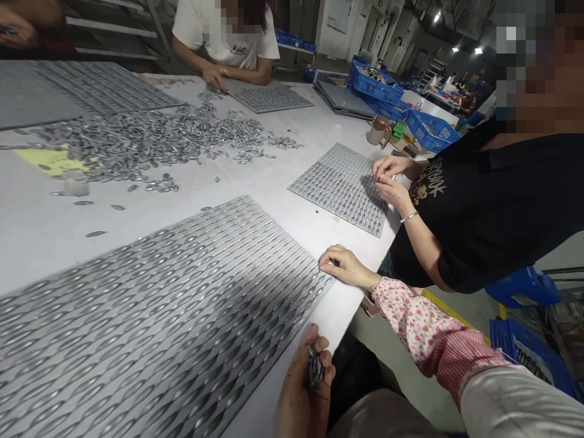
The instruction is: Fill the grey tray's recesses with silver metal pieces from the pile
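Observation:
A large grey board (pixel 182 292) with rows of leaf-shaped slots lies in front of me. Dark, shiny spindle-shaped metal pieces (pixel 150 296) fill many of its slots, while the far rows look paler. At the board's right corner, the fingertips of my right hand (pixel 347 266) are pinched together against the surface; what is between them is hidden. My left hand (pixel 303 383) is cupped below the board's right edge, its fingers curled around several of the metal pieces (pixel 314 368).
A big heap of loose metal pieces (pixel 168 137) covers the table's far side, near a yellow paper (pixel 45 159). To the right, a person in black works over a smaller board (pixel 337 191); another person sits opposite. Blue crates (pixel 376 85) stand behind.

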A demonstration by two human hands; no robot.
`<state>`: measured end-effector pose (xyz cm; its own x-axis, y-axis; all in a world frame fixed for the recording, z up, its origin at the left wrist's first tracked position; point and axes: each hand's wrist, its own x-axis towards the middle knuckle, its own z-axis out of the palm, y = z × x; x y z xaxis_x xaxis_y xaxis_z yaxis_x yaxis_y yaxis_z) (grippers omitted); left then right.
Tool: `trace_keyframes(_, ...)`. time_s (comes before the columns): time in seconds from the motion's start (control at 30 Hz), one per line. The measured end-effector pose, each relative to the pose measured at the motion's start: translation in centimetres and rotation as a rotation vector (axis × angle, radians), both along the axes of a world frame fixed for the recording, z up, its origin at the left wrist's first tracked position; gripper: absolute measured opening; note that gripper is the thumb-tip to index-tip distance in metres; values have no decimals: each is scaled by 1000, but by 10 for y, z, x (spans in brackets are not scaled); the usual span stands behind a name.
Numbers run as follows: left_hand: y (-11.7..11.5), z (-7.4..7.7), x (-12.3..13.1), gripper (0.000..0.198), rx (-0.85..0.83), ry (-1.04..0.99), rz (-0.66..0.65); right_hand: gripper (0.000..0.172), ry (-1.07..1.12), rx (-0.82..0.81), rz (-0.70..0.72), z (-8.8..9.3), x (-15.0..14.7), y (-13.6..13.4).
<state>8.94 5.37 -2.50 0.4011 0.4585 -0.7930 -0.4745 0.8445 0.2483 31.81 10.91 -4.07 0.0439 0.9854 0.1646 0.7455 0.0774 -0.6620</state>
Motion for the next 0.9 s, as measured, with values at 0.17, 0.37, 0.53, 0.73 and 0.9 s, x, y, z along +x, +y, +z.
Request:
trace_keyframes(0.17, -1, 1, -1, 26, -17, 16, -4, 21, -31, 43, -14, -5, -1, -2)
trace_keyframes(0.37, 1, -1, 1, 20, -25, 5, 10, 17, -7, -12, 5, -2, 0, 5)
trace_keyframes(0.53, -1, 0, 1, 25, 9, -23, 5, 18, 215, -28, -56, -6, 6, 10)
trace_keyframes(0.73, -6, -6, -4, 23, 69, -53, -22, 30, 761, 117, -462, -16, 16, 1)
trace_keyframes(0.9, -4, -7, -5, 27, 43, 40, -33, 31, 610, -9, -297, -12, 9, -9)
